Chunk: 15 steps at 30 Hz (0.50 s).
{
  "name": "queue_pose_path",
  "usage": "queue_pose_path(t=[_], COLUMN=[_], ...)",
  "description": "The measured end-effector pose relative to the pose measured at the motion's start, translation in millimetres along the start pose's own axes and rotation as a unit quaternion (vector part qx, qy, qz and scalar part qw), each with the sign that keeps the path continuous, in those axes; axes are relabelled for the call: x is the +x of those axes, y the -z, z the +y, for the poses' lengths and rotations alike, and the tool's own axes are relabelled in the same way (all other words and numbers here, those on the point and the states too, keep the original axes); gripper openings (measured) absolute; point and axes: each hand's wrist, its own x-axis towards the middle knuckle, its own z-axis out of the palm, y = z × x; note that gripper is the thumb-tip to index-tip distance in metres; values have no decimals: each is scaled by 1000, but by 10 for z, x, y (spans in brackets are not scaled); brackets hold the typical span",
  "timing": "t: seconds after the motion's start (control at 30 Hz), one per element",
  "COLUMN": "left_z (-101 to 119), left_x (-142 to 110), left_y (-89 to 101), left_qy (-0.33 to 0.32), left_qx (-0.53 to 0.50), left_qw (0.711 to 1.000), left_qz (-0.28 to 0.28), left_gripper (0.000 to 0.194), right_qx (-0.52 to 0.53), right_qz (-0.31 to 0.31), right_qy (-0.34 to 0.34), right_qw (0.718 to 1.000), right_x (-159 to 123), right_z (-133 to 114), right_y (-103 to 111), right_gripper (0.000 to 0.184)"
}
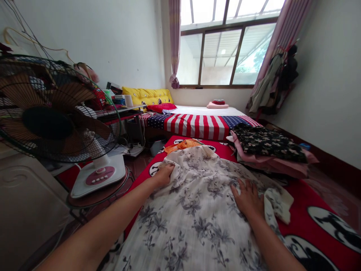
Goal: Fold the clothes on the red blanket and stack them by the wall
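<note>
Floral cloth (194, 210) on red bedspread (301, 194), long axis running near to far between 2 hands: left hand (165, 175) grips its left edge; right hand (250, 199), nearer, presses flat, fingers spread.

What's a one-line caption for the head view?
Left hand grips the edge of a white floral garment; right hand lies spread on it, over a red blanket.

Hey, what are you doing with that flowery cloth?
Two bare hands are on the white cloth with grey flowers. The left hand grips its edge, and the right hand lies on it with fingers spread. The cloth is spread out, a bit wrinkled, over a red blanket. A dark flowery pile sits beyond the right hand.
</note>
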Motion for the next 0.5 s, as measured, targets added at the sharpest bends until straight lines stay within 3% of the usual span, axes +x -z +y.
queue_pose_path(t=[0.1,0.2,0.27,0.33,0.4,0.5], left_z=[23,-2,-34,-71,-107,-158], left_x=[27,45,43,29,6,-37], left_y=[26,206,397,598,758,865], left_qy=[1,27,49,72,93,124], left_qx=[5,-12,-41,-81,-123,-179], left_qw=[1000,1000,997,988,970,932], left_qz=[-20,4,48,111,186,290], left_gripper=[23,9,5,15,23,18], right_qx=[2,2,3,6,8,7], right_qz=[4,3,1,1,2,0], right_qy=[-1,-1,-2,-1,-1,-3], right_qw=[1000,1000,1000,1000,1000,1000], right_x=[-1,-9,-15,-19,-20,-14], right_z=[2,2,3,3,3,1], right_y=[-4,-1,3,7,8,4], right_gripper=[62,62,62,62,62,62])
